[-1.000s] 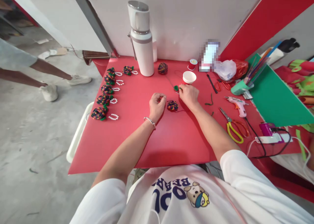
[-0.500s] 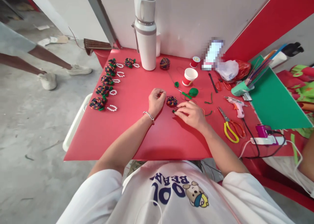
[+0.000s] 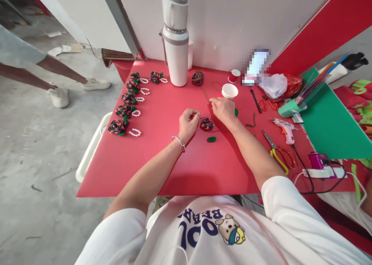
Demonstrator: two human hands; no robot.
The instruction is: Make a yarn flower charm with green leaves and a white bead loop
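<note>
My left hand (image 3: 188, 124) hovers just left of a multicoloured yarn flower (image 3: 207, 124), its fingertips pinched together. Whatever they hold is too small to make out. My right hand (image 3: 223, 110) has its fingers drawn together over the table beyond the flower, and what lies in them is hidden. A small green yarn leaf (image 3: 212, 139) rests in front of the flower. Part of a green yarn ball (image 3: 236, 112) shows behind my right hand.
A white bottle (image 3: 178, 44), a yarn ball (image 3: 198, 78), a paper cup (image 3: 229, 91) and a thread spool (image 3: 234, 75) stand behind. Finished flowers (image 3: 117, 127) with bead loops line the left. Scissors (image 3: 274, 148) and a glue gun (image 3: 285, 129) lie right.
My right hand has let go of the green leaf in front of the flower and moved away from me, to where another green piece lay. My left hand stays beside the flower.
</note>
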